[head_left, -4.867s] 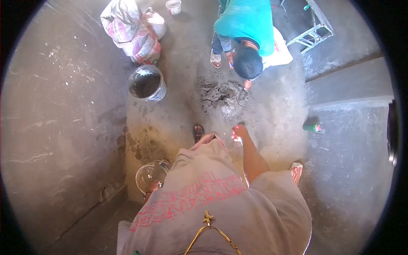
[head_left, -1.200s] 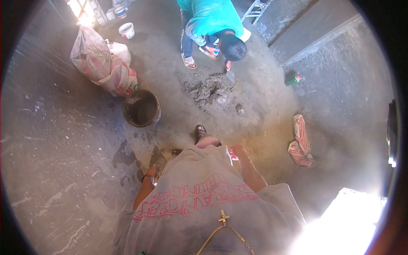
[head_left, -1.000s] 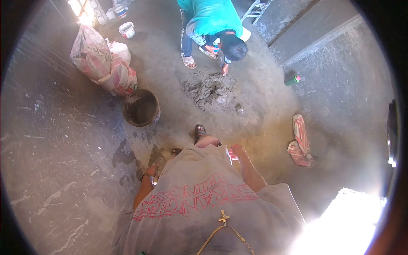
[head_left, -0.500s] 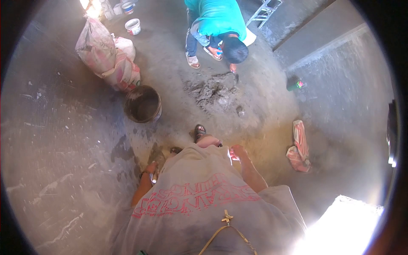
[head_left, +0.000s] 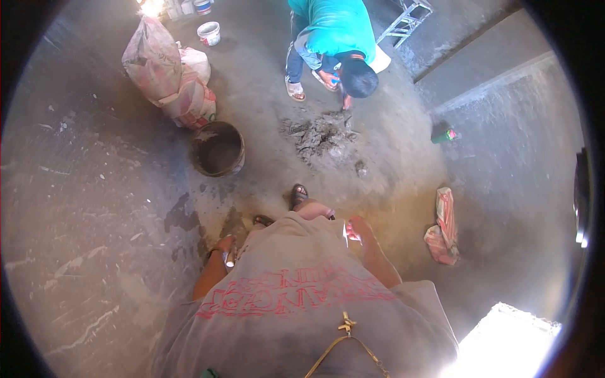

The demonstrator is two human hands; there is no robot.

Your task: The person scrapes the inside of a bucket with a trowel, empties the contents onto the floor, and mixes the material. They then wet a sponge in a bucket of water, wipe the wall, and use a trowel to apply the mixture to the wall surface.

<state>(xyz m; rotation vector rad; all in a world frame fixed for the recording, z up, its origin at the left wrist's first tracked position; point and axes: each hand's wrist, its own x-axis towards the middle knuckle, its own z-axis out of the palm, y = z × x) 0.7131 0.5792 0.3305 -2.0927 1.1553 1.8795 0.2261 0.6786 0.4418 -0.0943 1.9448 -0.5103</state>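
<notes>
At my left side, my left hand (head_left: 222,244) is closed around the handle of a trowel (head_left: 230,259); its muddy blade blends into the wet floor. My right hand (head_left: 354,230) hangs beside the right edge of my shirt with fingers curled. A thin white edge shows next to those fingers, and I cannot tell what they hold. Ahead of my feet, a heap of wet grey mortar (head_left: 321,137) lies spread on the floor. A dark bucket (head_left: 218,150) with a dirty rim stands to its left.
A person in a turquoise shirt (head_left: 340,28) bends over the mortar, one hand reaching to it. Filled sacks (head_left: 167,69) stand behind the bucket, near a small white pail (head_left: 209,33). On the right are a green bottle (head_left: 444,136), a crumpled sack (head_left: 444,227) and a ladder (head_left: 406,24).
The view has shifted slightly, so the floor items sit a little further right. The co-worker's hand stays at the mortar's far edge. My hands keep their places at my sides.
</notes>
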